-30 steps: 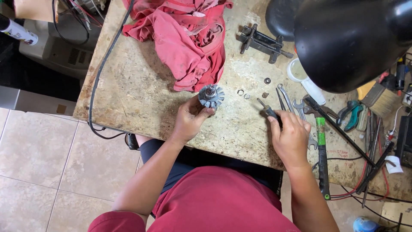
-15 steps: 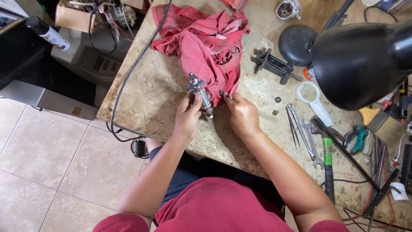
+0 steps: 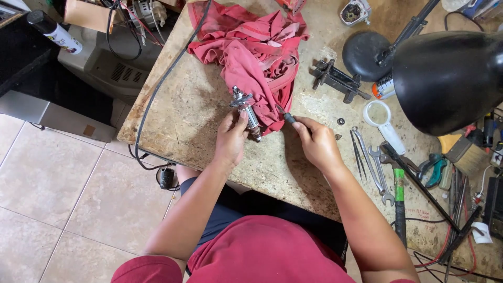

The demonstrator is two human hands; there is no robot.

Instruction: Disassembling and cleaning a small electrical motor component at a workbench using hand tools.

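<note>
My left hand [image 3: 231, 138] grips a small metal motor rotor [image 3: 244, 108] with a shaft, held upright-tilted just above the worn wooden workbench [image 3: 194, 112]. My right hand [image 3: 316, 141] is shut on a small dark-handled tool [image 3: 284, 115] whose tip points toward the rotor's lower end. Both hands sit at the near edge of a crumpled red cloth [image 3: 257, 52] that lies behind the rotor.
A black desk lamp [image 3: 445, 73] hangs over the right side. Wrenches [image 3: 378, 167], tweezers, a green-handled tool [image 3: 399, 194], a magnifier [image 3: 378, 116], a black metal bracket [image 3: 335, 78], pliers and a brush lie to the right. A black cable [image 3: 157, 94] runs off the bench's left edge.
Both hands moved left toward the red cloth. The rotor was turned from end-on to side-on, and my right hand lifted the small tool off the bench toward it.
</note>
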